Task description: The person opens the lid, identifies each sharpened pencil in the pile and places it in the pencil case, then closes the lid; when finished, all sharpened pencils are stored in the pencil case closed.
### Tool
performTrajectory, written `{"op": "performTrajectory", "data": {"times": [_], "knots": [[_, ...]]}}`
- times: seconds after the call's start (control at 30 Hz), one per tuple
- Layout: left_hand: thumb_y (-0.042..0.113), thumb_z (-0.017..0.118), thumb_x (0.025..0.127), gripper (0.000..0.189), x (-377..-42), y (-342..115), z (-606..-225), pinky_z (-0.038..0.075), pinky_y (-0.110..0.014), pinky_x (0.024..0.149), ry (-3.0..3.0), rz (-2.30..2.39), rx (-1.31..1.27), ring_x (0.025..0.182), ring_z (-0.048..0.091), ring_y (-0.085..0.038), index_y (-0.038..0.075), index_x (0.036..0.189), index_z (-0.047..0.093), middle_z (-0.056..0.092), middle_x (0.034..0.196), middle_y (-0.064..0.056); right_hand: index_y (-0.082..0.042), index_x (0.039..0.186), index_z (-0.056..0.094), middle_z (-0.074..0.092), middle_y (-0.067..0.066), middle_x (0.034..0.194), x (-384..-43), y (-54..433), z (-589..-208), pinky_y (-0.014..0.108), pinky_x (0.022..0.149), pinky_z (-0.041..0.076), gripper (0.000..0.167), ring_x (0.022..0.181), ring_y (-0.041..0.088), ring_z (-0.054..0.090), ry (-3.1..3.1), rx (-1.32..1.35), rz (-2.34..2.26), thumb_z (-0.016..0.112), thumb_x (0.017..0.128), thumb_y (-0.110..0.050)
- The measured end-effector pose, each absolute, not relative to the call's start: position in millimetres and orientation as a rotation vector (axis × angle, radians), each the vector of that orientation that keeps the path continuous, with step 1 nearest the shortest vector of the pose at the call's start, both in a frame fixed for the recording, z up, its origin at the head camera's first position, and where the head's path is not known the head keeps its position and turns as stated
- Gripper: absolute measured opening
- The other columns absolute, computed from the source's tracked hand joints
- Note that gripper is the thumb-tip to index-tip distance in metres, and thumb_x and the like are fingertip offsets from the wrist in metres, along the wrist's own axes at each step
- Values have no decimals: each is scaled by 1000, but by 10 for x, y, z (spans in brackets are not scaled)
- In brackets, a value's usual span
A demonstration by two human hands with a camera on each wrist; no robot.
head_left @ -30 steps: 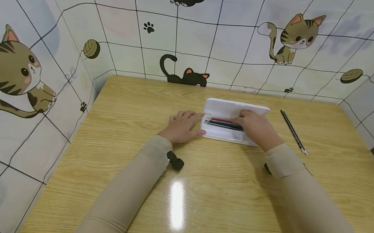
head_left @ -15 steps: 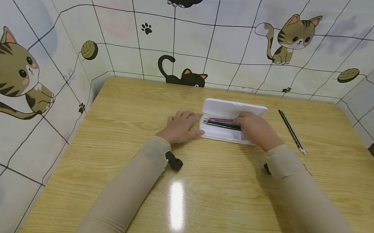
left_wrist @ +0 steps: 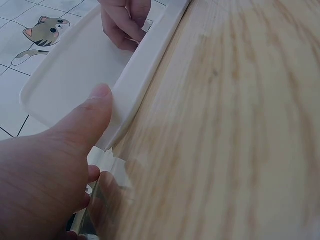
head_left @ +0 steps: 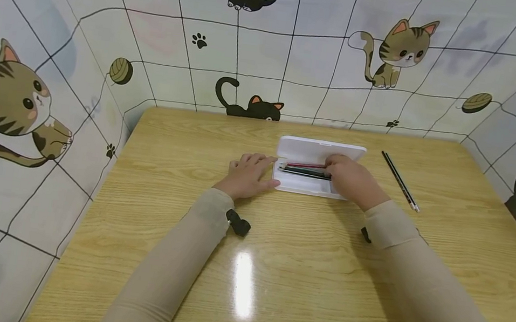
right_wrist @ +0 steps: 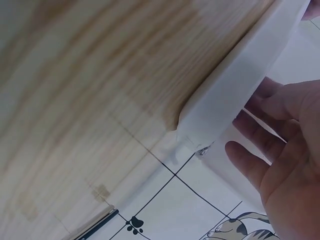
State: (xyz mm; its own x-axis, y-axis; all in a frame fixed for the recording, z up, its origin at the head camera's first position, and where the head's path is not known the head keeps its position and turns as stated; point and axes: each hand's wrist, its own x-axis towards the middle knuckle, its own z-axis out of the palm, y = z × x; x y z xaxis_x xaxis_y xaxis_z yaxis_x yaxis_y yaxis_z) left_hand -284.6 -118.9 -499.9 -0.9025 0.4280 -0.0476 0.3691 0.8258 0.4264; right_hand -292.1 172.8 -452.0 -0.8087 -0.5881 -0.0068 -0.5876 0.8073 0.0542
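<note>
An open white pencil case (head_left: 301,186) lies near the far side of the table, its lid (head_left: 306,148) raised at the back. Inside are a red pencil (head_left: 303,165) and several dark pencils (head_left: 305,172). My left hand (head_left: 247,177) rests at the case's left end, fingers spread, the thumb against the front corner. In the left wrist view that thumb lies along the case wall (left_wrist: 145,70). My right hand (head_left: 352,180) reaches into the case and pinches the right end of the red pencil. The right wrist view shows its fingers curled, fingertips partly hidden behind the case wall (right_wrist: 225,95).
Two dark pencils (head_left: 399,179) with white ends lie side by side on the wooden table (head_left: 301,275), right of the case. A cat-patterned cloth (head_left: 320,60) stands behind and beside the table. A black wrist camera (head_left: 238,223) sits below the left hand.
The red pencil has shifted slightly left in the case and tilts up at its right end. The right hand has drawn a little to the right along the pencils. The left hand has stayed put.
</note>
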Motion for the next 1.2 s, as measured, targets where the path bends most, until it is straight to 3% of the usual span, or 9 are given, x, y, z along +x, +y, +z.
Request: {"op": "performTrajectory", "data": {"times": [0.33,0.5,0.77,0.9,1.2], "knots": [[70,47,97,76,-2849,-1183,-4995,24,-57,105,2862,632,624,145,22,-29,36,161,25,30,161,-2,11,120,68,58,22,135,-2869,1678,-4539,50,104,45,32,131,40,51,-2944,1036,-45,45,97,13],[70,47,97,76,-2845,-1188,-4986,25,-57,104,2868,628,631,145,23,-29,35,161,26,32,161,-2,12,121,67,59,24,133,-2861,1650,-4528,49,104,45,37,130,39,52,-2967,1088,40,40,97,13],[70,47,97,77,-2840,-1197,-4978,26,-57,103,2869,629,638,145,23,-29,35,161,26,31,161,-2,5,130,64,60,23,136,-2885,1806,-4423,53,105,43,32,130,39,54,-3084,874,234,52,101,1],[71,46,96,77,-2844,-1202,-4978,26,-57,103,2878,613,640,145,23,-30,36,161,25,31,161,-2,5,133,62,60,23,136,-2889,1915,-4367,55,105,42,32,129,41,54,-3106,820,357,51,102,1],[70,47,96,77,-2844,-1192,-4997,25,-57,104,2872,622,627,145,23,-30,35,161,26,31,161,-3,6,126,65,66,25,122,-2838,2240,-4375,55,94,48,26,112,39,63,-3131,637,520,53,104,0]]}}
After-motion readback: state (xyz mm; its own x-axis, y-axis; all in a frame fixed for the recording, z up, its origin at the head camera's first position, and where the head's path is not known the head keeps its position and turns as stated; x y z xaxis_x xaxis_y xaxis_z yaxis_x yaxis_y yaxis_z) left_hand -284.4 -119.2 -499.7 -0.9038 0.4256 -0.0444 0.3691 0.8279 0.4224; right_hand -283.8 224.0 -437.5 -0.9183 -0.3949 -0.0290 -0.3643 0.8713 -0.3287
